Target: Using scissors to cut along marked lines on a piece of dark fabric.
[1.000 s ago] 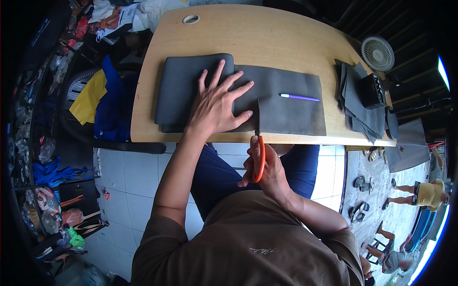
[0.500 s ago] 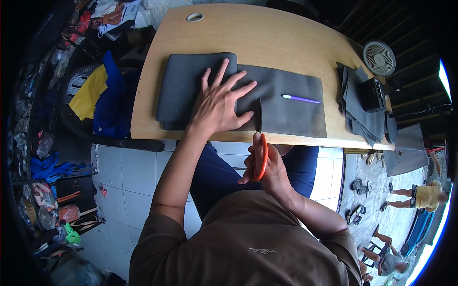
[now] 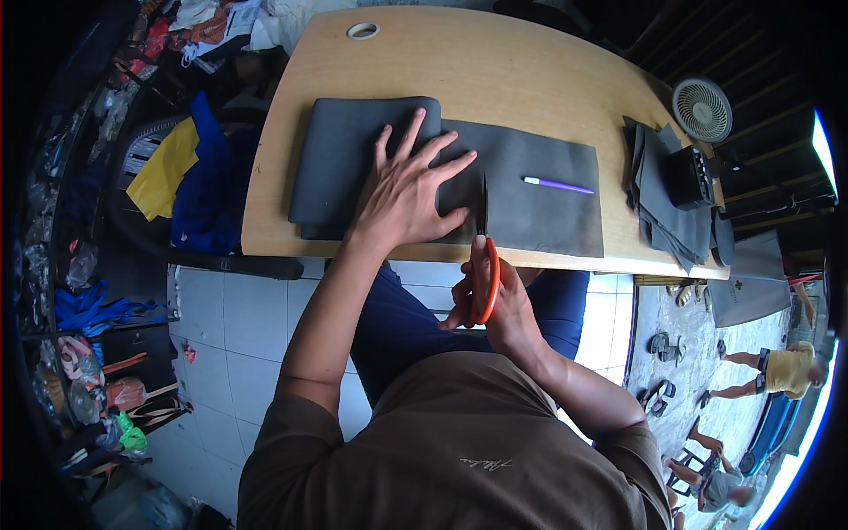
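Note:
A dark grey sheet of material (image 3: 539,212) lies along the near edge of the wooden table, its left part folded or stacked into a thicker layer (image 3: 340,159). My left hand (image 3: 408,190) rests flat on it, fingers spread across the step between the thick and single layers. In my right hand (image 3: 503,305) are orange-handled scissors (image 3: 490,283), held at the near edge with their dark blades pointing away from me over the sheet, right of my left thumb. Whether the lower blade is beneath the sheet I cannot tell. A purple pen (image 3: 561,185) with a white end lies on the sheet's right part.
A roll of tape (image 3: 362,32) sits at the table's far left. Dark sheets (image 3: 658,190), a black holder (image 3: 689,177) and a white fan (image 3: 702,109) stand at the right. Yellow and blue cloth (image 3: 168,172) hangs over a chair at left. People are outside at right.
My right hand and the scissors have moved slightly forward, away from me, so the blades reach farther over the sheet. My left hand stays in place.

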